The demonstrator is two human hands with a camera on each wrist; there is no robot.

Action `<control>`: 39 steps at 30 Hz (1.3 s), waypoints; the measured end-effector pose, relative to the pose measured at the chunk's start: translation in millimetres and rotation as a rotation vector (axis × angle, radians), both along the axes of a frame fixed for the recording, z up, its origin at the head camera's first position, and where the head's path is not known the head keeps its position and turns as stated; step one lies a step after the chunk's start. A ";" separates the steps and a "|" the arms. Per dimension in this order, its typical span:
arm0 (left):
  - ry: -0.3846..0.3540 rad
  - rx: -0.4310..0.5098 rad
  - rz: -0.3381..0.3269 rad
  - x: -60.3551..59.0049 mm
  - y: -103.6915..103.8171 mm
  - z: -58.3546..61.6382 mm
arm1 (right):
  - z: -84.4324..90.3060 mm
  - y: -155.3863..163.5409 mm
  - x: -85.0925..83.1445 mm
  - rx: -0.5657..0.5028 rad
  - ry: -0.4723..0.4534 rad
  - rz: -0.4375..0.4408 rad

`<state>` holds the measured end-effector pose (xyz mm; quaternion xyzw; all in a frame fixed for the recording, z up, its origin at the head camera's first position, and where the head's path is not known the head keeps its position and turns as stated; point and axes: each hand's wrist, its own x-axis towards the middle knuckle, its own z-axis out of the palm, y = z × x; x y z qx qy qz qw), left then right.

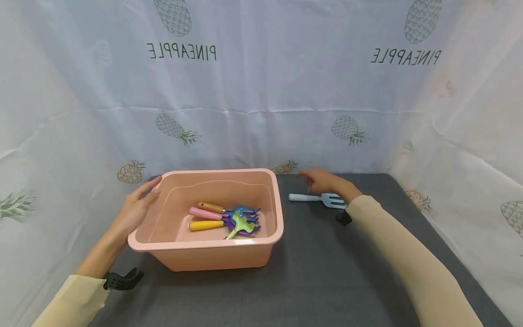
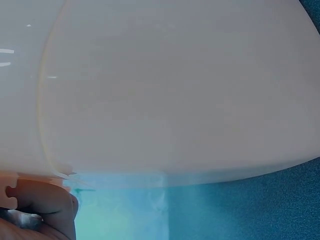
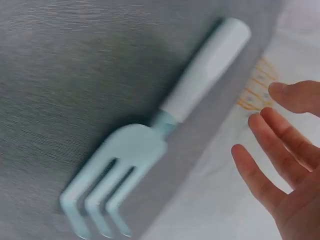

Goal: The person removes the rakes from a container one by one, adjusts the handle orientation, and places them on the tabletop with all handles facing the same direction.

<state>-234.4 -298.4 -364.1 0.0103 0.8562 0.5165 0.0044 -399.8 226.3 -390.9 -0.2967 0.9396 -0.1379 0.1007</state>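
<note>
A pink plastic tub [image 1: 245,254] stands on the dark grey mat. Inside lie several small toy garden tools [image 1: 229,217] with wooden, pink and yellow handles. My left hand [image 1: 136,206] rests against the tub's left rim, thumb on the corner; in the left wrist view the tub wall [image 2: 165,90] fills the frame with a finger [image 2: 50,205] under it. My right hand [image 1: 323,180] hovers with fingers [image 3: 280,160] spread above a pale blue toy fork rake [image 1: 316,199], holding nothing. The right wrist view shows the rake [image 3: 165,125] lying flat on the mat.
A white cloth printed with pineapples [image 1: 261,91] hangs behind and on both sides of the mat [image 1: 327,272]. Its folds close off the left and right edges. Black wrist-camera mounts [image 1: 120,279] sit on both arms.
</note>
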 end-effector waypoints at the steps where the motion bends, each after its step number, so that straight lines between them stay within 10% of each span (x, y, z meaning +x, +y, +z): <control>1: 0.000 0.000 0.000 0.1 0.2 -0.1 | 4.6 0.6 0.4 -0.016 0.000 -0.009; 26: 0.009 -0.008 0.002 2.1 -1.2 1.7 | 127.0 -52.6 53.8 -0.069 0.207 0.195; 39: 0.000 0.003 0.009 0.4 0.3 0.4 | 164.3 -130.4 84.6 0.004 0.136 0.317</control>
